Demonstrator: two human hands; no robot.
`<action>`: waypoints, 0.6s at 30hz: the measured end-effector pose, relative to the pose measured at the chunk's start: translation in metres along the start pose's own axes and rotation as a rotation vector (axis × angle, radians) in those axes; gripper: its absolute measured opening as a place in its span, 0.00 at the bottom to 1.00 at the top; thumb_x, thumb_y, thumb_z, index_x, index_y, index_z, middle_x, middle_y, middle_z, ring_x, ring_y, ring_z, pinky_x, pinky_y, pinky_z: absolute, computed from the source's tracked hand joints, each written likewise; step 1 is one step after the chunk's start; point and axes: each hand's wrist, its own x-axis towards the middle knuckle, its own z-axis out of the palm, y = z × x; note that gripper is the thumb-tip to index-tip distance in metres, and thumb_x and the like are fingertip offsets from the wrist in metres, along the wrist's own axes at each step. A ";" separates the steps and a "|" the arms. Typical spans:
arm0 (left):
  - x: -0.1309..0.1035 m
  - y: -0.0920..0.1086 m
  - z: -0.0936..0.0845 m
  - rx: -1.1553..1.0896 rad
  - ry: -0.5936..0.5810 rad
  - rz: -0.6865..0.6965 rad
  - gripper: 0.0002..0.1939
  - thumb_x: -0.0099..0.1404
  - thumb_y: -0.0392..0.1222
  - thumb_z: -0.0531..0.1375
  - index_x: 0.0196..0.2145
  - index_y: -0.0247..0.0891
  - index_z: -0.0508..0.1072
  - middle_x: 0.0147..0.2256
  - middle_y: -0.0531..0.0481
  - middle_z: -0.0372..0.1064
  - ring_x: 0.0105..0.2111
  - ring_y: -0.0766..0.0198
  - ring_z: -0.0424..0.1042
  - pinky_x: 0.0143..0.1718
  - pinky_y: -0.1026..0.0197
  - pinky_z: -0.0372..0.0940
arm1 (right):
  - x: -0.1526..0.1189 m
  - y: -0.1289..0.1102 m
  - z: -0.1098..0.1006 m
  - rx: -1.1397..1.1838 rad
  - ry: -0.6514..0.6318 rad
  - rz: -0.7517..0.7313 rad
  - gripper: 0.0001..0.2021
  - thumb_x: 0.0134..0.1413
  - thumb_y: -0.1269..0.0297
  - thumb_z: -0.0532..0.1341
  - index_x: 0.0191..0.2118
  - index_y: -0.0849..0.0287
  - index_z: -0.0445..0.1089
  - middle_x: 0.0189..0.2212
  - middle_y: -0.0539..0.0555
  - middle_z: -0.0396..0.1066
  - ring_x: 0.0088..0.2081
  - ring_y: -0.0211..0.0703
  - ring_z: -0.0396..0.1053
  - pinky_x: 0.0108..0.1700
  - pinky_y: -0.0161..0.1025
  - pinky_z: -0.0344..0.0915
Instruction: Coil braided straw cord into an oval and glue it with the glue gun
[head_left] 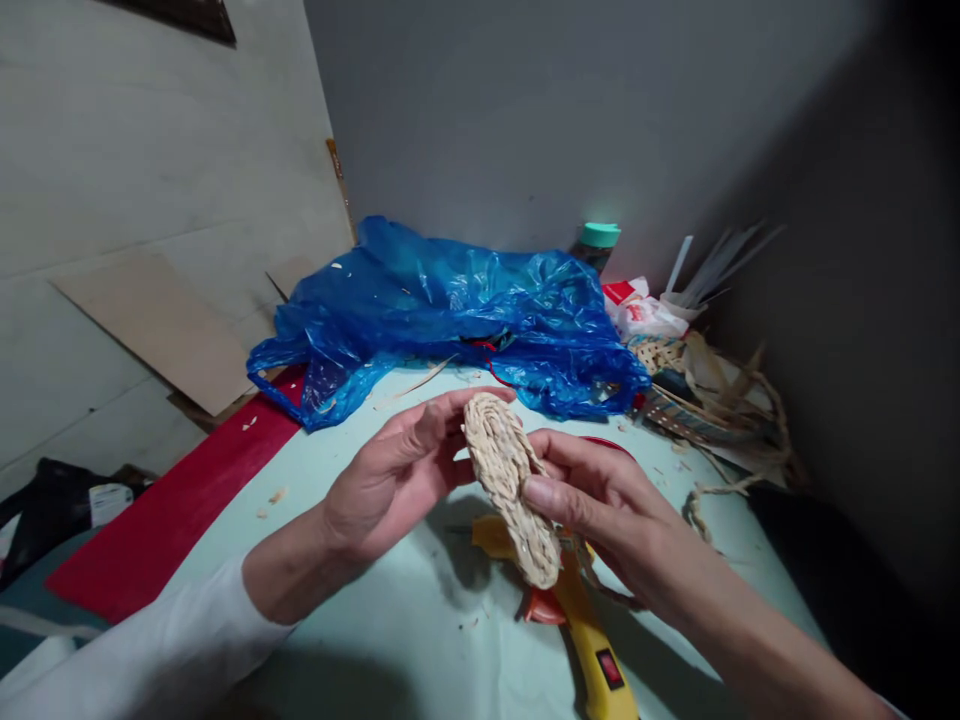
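A pale oval of coiled, braided straw (514, 485) is held up over the table, its long side slanting down to the right. My right hand (592, 490) pinches its right edge between thumb and fingers. Beside its upper left edge is my left hand (405, 465), fingers stretched out and partly hidden behind the straw piece, thumb apart from it. Below lies a yellow glue gun (589, 620) with an orange trigger and a red switch, partly covered by the straw piece and my right hand.
A crumpled blue plastic bag (450, 300) spreads across the back of the pale green tabletop (360, 640). At the right are a woven basket (690, 415), straw strands and clear sticks (724, 265). A green-lidded jar (600, 240) stands behind. Red material (187, 490) runs along the left edge.
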 end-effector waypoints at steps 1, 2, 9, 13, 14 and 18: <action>0.000 -0.001 0.000 -0.020 -0.029 -0.013 0.25 0.61 0.54 0.68 0.51 0.34 0.79 0.45 0.44 0.75 0.46 0.60 0.72 0.48 0.63 0.70 | 0.000 0.001 0.001 0.034 -0.013 0.002 0.13 0.63 0.54 0.66 0.42 0.60 0.68 0.34 0.51 0.65 0.34 0.34 0.61 0.35 0.28 0.60; -0.001 -0.002 -0.001 -0.026 -0.049 -0.021 0.26 0.60 0.53 0.69 0.51 0.35 0.79 0.46 0.44 0.75 0.46 0.60 0.72 0.48 0.63 0.70 | 0.000 0.001 0.002 0.062 -0.023 0.004 0.14 0.63 0.54 0.66 0.42 0.61 0.68 0.34 0.51 0.65 0.33 0.34 0.61 0.35 0.28 0.60; -0.003 -0.002 0.001 0.008 0.037 -0.047 0.14 0.57 0.37 0.72 0.43 0.39 0.82 0.36 0.51 0.78 0.36 0.69 0.74 0.41 0.70 0.70 | -0.003 -0.003 0.003 0.004 -0.040 0.015 0.17 0.62 0.53 0.66 0.41 0.62 0.67 0.32 0.51 0.63 0.32 0.34 0.58 0.32 0.29 0.55; -0.005 0.000 0.003 0.010 0.086 -0.076 0.14 0.54 0.35 0.72 0.40 0.38 0.82 0.33 0.51 0.78 0.33 0.68 0.75 0.40 0.68 0.71 | -0.005 -0.006 0.005 -0.047 -0.042 0.026 0.16 0.62 0.53 0.66 0.41 0.62 0.66 0.32 0.50 0.62 0.32 0.35 0.58 0.33 0.29 0.57; -0.005 0.000 0.003 0.010 0.082 -0.079 0.13 0.54 0.35 0.72 0.40 0.38 0.82 0.32 0.51 0.77 0.33 0.68 0.75 0.39 0.68 0.71 | -0.005 -0.006 0.005 -0.054 -0.046 0.029 0.16 0.62 0.53 0.66 0.41 0.62 0.66 0.32 0.50 0.62 0.32 0.35 0.58 0.33 0.29 0.57; -0.004 -0.001 0.001 0.020 0.062 -0.073 0.12 0.53 0.33 0.72 0.38 0.36 0.82 0.31 0.51 0.77 0.31 0.69 0.75 0.37 0.70 0.71 | -0.006 -0.006 0.004 -0.145 -0.047 0.012 0.14 0.63 0.55 0.65 0.38 0.61 0.65 0.30 0.48 0.61 0.31 0.34 0.57 0.31 0.29 0.55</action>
